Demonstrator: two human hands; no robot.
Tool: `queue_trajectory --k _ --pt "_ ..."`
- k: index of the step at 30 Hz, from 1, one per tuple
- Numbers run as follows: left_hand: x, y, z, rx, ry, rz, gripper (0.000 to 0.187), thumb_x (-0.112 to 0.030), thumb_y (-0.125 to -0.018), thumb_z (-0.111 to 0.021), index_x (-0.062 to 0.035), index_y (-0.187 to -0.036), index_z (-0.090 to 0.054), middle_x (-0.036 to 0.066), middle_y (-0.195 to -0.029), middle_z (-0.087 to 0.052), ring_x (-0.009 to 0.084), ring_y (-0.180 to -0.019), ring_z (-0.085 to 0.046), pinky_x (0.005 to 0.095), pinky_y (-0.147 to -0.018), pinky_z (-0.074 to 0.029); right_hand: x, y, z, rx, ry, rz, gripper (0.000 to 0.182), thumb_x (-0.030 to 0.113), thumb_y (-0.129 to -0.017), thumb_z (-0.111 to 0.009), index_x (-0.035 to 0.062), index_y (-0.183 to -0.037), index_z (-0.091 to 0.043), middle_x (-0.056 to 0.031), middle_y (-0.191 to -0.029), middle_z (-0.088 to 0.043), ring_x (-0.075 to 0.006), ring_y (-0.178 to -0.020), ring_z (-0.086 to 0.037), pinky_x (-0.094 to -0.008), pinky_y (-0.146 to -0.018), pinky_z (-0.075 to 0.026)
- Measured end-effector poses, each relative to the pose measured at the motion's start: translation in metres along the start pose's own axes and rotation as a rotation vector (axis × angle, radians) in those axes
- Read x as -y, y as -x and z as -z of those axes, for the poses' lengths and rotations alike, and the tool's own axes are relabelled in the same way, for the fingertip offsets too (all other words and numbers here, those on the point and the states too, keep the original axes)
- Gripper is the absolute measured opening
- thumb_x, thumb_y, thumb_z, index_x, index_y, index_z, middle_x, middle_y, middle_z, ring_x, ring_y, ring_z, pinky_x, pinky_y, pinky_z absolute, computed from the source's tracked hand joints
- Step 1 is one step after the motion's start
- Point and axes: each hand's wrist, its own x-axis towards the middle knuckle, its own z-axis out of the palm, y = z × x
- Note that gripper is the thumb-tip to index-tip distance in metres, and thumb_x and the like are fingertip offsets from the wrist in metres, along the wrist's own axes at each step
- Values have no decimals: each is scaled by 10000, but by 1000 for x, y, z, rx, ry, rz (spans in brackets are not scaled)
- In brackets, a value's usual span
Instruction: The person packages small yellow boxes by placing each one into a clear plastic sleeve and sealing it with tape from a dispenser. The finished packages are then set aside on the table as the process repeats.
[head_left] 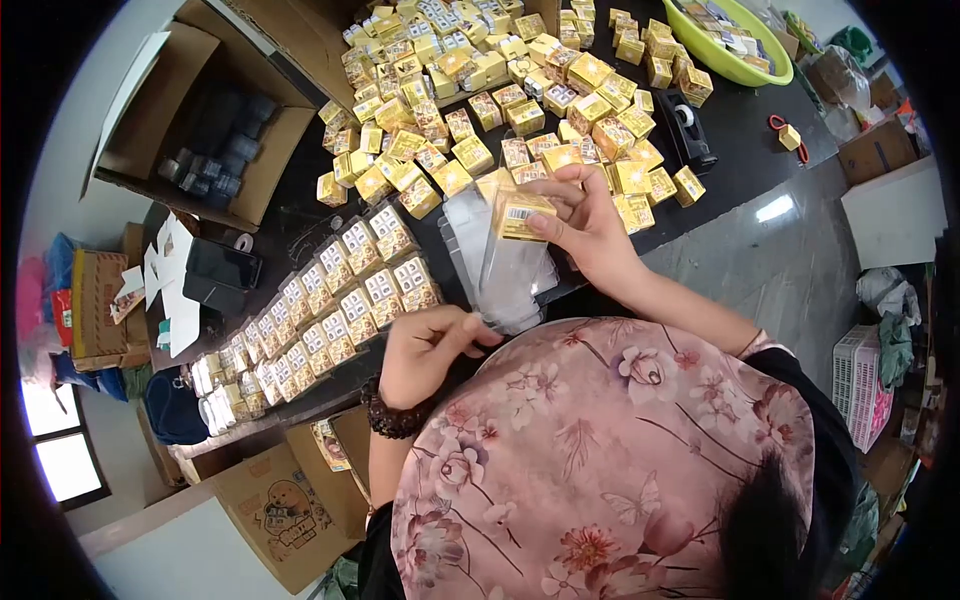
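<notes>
My right hand (590,222) is closed round a small yellow box (522,216), thumb across its printed face with a barcode. A clear plastic sleeve (497,285) runs down from the box; whether the box sits inside it is hard to see. At the sleeve's lower end, my left hand (425,352) pinches the edge between thumb and finger. Beneath lies a stack of flat clear plastic sleeves (462,222) on the black table. Left of it stand long rows of boxes in clear wrapping (340,300).
Loose yellow boxes (470,155) heap across the table's far side. A tape dispenser (688,135), red-handled scissors (803,150) and a green basin (775,75) are to the right. An open carton (275,185) with clear cases stands left, near a dark phone-like device (222,275).
</notes>
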Motion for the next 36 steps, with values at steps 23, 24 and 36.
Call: queue_trajectory --k 23,24,36 --pt "-6 -48 -34 -354 32 -472 556 101 -795 -680 -30 -1228 -357 114 -1252 -497 171 -1054 -590 244 -758 -551 40 -23 -10 403 528 -89 110 69 -840 -711 27 -940 -694 -15 -934 -655 -97 -869 -608 -263 -802 -509" --pt "-6 -47 -34 -356 6 -477 560 101 -795 -681 -29 -1232 -356 115 -1243 -508 172 -1055 -594 246 -760 -550 39 -23 -9 402 529 -90 110 69 -840 -711 27 -940 -694 -15 -934 -655 -97 -869 -608 -263 -802 -509" --pt "11 -42 -19 -296 159 -432 402 99 -865 -589 -7 -1239 -484 104 -1238 -504 182 -1063 -590 278 -801 -549 42 -35 -1 687 632 -27 227 53 -918 -582 38 -1127 -670 -84 -1073 -628 -211 -1036 -592 -312 -897 -467"
